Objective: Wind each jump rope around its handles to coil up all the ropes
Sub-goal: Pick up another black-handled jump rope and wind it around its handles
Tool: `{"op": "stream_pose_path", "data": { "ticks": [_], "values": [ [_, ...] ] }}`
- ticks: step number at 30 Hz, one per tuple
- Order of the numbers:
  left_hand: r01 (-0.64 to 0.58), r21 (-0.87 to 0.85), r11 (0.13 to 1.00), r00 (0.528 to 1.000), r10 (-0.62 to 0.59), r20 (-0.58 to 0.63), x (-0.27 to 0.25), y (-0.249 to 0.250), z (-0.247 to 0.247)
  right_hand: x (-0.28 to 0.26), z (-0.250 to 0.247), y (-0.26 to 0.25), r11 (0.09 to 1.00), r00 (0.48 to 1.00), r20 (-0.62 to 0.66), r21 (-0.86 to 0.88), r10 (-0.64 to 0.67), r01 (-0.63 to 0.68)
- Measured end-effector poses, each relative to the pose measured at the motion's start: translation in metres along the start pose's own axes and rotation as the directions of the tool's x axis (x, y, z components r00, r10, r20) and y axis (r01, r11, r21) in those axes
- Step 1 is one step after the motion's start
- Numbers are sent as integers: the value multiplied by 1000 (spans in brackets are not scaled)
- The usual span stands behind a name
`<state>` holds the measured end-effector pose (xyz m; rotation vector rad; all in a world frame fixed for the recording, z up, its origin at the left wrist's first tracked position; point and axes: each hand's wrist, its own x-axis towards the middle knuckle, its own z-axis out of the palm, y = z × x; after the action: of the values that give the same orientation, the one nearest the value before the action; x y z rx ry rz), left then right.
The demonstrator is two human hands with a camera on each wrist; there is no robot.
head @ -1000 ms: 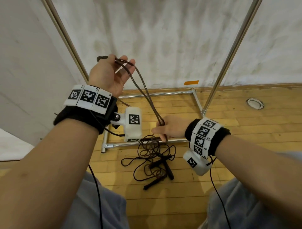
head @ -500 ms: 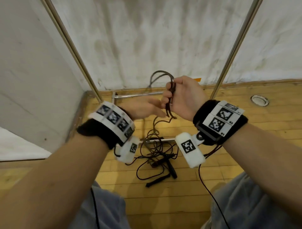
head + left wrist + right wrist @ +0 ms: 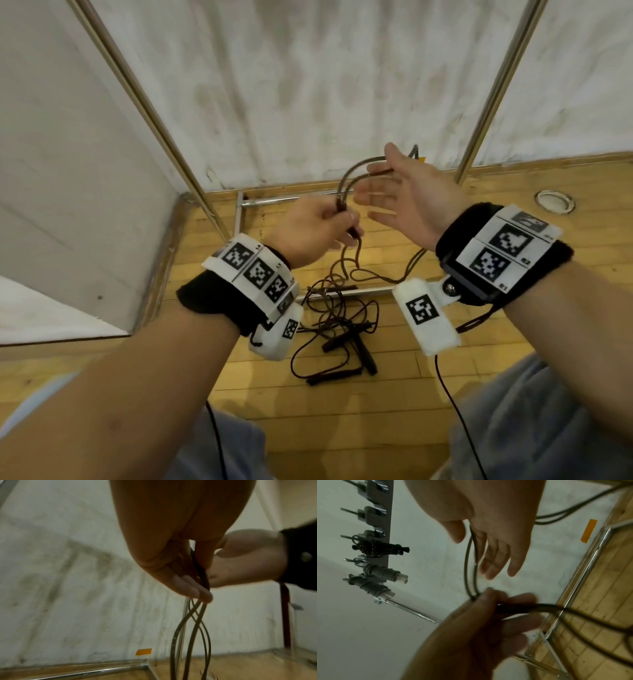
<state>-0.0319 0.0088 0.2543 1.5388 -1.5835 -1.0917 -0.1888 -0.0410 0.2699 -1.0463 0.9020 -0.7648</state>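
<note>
now l grip [image 3: 317,226] pinching rope [image 3: 346,181], r grip [image 3: 407,195] open beside

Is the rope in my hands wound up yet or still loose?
Still loose. The left hand pinches the rope, which arcs past the open right hand and trails down to the floor.

Hands: two, left hand [image 3: 313,231] and right hand [image 3: 409,198]
Coiled dark jump ropes hung on rack: three [image 3: 380,548]
Shiny metal upright poles: two [image 3: 493,92]
Orange tape strip: one [image 3: 143,651]
</note>
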Motion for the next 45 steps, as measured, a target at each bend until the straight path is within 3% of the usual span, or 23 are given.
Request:
{"op": "stream_pose_path", "data": {
  "ticks": [4,9,13,15,17,19,21,23,25,27,30,33,35,38,40,43,45],
  "values": [
    [-87,-14,996,980,83,-182,1,15,-21,-5,5,14,931,962,251,-365,108,-10],
    [-84,-355,931,964,-14,-265,0,28,-41,-10,26,38,767,963,245,-637,111,74],
    [-126,-416,901,927,-43,-373,-1,26,-49,-8,34,41,532,968,248,-825,38,191],
    [-120,-448,886,915,-77,-395,-1,23,-50,-8,34,36,510,972,234,-835,-11,207],
    [-73,-458,886,935,-100,-341,-1,19,-53,-8,30,29,580,976,201,-787,-85,213],
    [29,-354,935,982,-93,-165,-3,15,-51,-10,29,20,723,977,156,-657,-148,214],
    [62,-73,995,995,-55,87,-6,10,-40,-13,30,11,905,979,119,-375,-167,200],
    [14,175,985,953,-66,295,-8,6,-22,-16,32,1,989,983,122,-31,-136,141],
    [-19,279,960,952,-68,299,-6,2,-8,-18,34,-9,979,984,130,179,-119,95],
    [-39,243,969,980,-11,200,-4,-1,-1,-19,34,-18,953,985,102,287,-136,102],
    [6,81,997,981,-21,193,-3,-5,6,-17,34,-27,928,984,10,334,-180,166],
    [128,110,986,959,-151,240,-5,-6,10,-11,30,-31,923,975,-91,312,-205,223],
    [150,96,984,957,-169,235,-5,-3,5,-7,22,-32,941,958,-192,224,-214,255],
    [119,-121,986,988,-105,117,-1,5,-9,-3,7,-28,974,953,-249,100,-174,204],
    [68,-275,959,997,-71,-1,0,11,-16,-1,5,-17,993,989,-110,43,-102,107],
    [4,-430,903,982,-86,-169,3,18,-23,-5,17,4,956,988,156,-288,-9,55],
    [-24,-481,877,959,-115,-258,6,21,-29,-9,27,17,738,975,221,-658,-4,152]
  ]
}}
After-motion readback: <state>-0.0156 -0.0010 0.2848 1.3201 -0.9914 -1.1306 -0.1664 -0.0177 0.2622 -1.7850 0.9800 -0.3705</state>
